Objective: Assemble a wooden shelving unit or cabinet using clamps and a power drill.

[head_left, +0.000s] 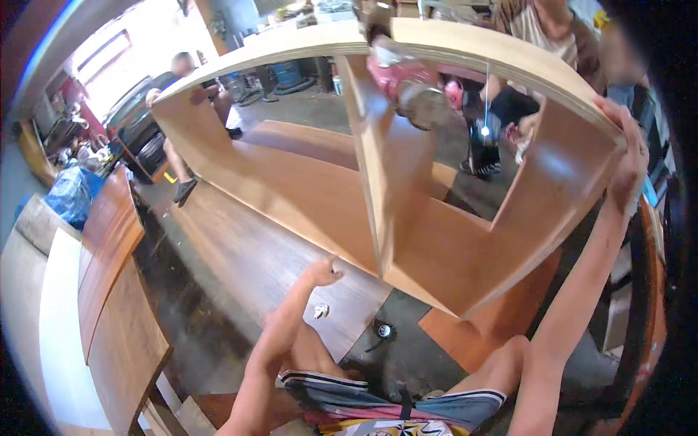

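Note:
A large plywood cabinet frame (291, 185) with a middle divider (363, 152) stands tilted in front of me. My right hand (627, 149) is closed round its upper right corner, fingers over the edge. Low at the near bottom edge, my left hand (325, 272) is curled closed; what it holds, if anything, is hidden. A blurred pink and grey object (411, 83) sits at the top rail by the divider; its kind cannot be made out. At the far left end, a co-worker's hand (152, 97) rests on the frame.
Wood-grain boards (254, 236) and an orange-brown panel (491, 320) lie beneath the frame. A crumpled white scrap (321, 311) and a small round black-and-white item (384, 331) are near my feet. Panels (113, 291) lean at left; another person (545, 36) stands behind.

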`<action>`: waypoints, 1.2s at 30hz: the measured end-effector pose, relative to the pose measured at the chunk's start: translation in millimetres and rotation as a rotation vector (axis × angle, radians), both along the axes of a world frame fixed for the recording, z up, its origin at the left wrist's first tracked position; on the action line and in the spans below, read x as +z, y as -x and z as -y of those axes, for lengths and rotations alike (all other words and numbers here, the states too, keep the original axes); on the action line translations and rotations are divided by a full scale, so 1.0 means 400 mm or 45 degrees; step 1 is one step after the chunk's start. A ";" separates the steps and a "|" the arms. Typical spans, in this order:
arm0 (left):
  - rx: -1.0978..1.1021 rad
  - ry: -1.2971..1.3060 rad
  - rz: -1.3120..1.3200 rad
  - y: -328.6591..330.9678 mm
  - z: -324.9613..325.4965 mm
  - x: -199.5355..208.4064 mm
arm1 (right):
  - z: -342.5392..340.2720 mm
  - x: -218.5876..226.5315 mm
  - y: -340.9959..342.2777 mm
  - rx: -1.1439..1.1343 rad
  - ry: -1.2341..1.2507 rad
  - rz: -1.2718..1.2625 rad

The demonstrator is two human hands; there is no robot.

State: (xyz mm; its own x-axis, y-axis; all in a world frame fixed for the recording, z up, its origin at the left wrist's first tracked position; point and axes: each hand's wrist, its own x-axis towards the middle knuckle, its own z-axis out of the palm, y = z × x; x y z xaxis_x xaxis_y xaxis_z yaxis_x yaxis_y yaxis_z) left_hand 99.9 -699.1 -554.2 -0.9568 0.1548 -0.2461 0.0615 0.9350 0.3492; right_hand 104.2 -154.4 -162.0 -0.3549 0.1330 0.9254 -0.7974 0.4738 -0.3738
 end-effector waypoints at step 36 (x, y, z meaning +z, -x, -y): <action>0.174 -0.289 -0.044 -0.033 0.160 0.047 | 0.087 0.001 -0.033 0.397 0.186 -0.210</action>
